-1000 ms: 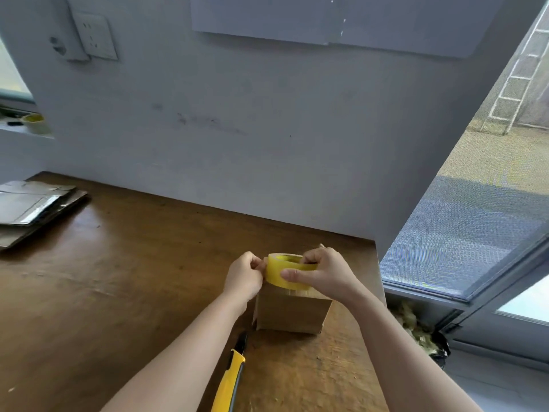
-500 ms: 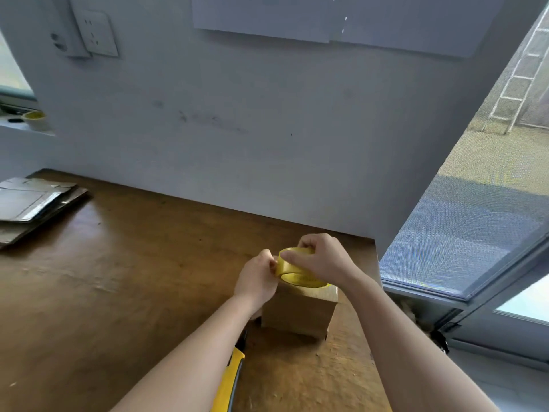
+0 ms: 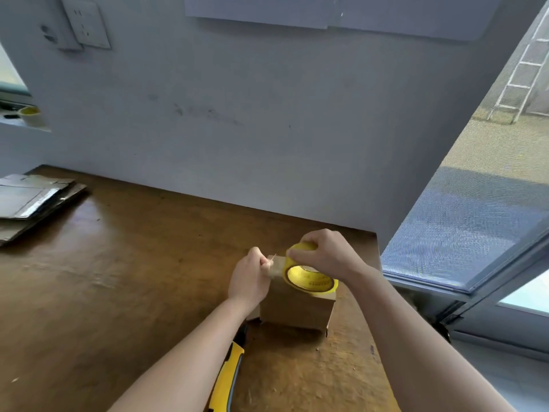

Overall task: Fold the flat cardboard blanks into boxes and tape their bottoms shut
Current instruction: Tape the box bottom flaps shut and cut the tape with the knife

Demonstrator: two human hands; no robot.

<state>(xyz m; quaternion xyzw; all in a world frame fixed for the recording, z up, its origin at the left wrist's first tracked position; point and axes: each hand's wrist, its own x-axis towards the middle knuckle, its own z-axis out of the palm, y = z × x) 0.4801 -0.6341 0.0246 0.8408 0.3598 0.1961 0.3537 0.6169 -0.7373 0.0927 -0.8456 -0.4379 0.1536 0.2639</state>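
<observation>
We see a small brown box (image 3: 297, 312) standing on the wooden table (image 3: 118, 278), close to us and near the right edge. It is folded up into a box shape. Both hands are right over its top face.

The right hand (image 3: 326, 254) grips a yellow roll of tape (image 3: 309, 282), with the fingers curled over the top of the roll. The left hand (image 3: 252, 278) pinches the loose tape end (image 3: 274, 264) between thumb and fingers. A short bit of clear tape runs from the roll to that pinch.

We think the step in hand is pulling out tape to shut the flaps. The face that points up should be the bottom of the box. The roll and the hands hide the flaps, so we cannot be sure they lie flat and closed.

The next move needs more tape pulled out, enough to go across the whole top and a little way down each side. The tape must stay straight and tight so it does not stick to itself. Then it has to be laid along the gap between the flaps and pressed down.

After that the tape needs a cut. A yellow knife (image 3: 227, 379) lies on the table just beside the box, partly under the left arm. A pile of flat blanks (image 3: 32, 200) waits at the far left of the table, well apart from the box.
</observation>
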